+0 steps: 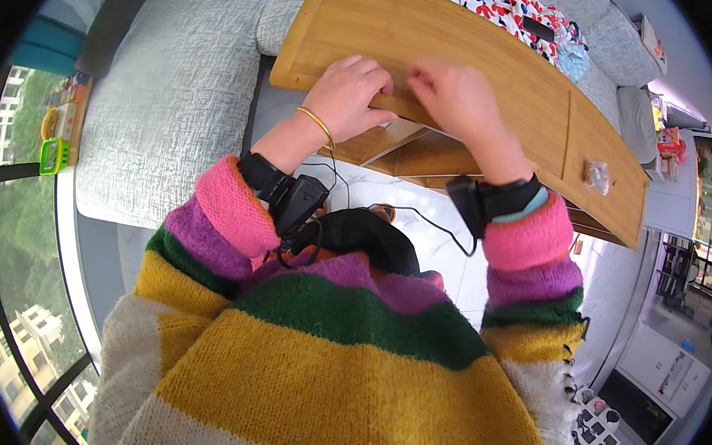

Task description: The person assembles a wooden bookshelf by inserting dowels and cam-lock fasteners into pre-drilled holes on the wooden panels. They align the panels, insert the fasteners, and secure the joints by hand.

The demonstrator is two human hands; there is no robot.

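Note:
In front of me stands a long wooden table [502, 71] with a shelf space [428, 151] under its top. My left hand [347, 96] is closed on a narrow wooden strip [400, 106] at the table's near edge, thumb below and fingers above. Just right of it, my right hand [459, 97] hovers at the same edge with its fingers curled in and slightly blurred. Whatever the right fingertips may hold does not show. Black devices are strapped to both wrists, and a gold bangle [317, 126] circles the left one.
A grey sofa [170, 82] runs along the left and behind the table. Patterned cloth [507, 7] with a dark phone-like object [538, 29] lies at the far side. A small clear bag [597, 176] rests at the table's right end. Black cable [435, 222] hangs below my hands.

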